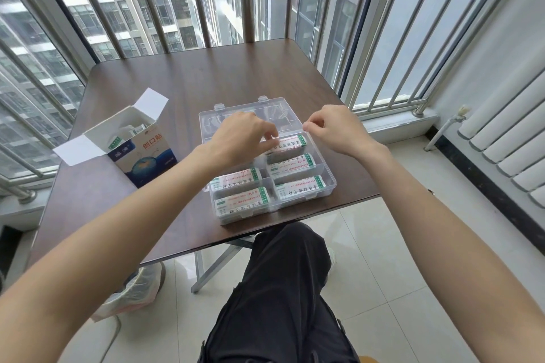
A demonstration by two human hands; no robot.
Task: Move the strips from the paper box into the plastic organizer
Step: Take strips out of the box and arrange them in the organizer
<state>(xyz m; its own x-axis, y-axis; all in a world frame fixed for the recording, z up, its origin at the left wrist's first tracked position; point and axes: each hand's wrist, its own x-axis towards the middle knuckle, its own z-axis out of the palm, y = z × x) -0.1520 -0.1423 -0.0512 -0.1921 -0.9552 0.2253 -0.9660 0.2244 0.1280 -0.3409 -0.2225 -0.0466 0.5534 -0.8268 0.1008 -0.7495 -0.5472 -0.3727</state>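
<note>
Your left hand (240, 134) pinches a strip (290, 143) in the plastic organizer (328, 177); your right hand (333, 130) hovers beside it, loosely curled and holding nothing.

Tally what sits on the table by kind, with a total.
Strip stacks showing in the plastic organizer: 5, for example
Plastic organizer: 1
Paper box: 1
Total: 7
</note>
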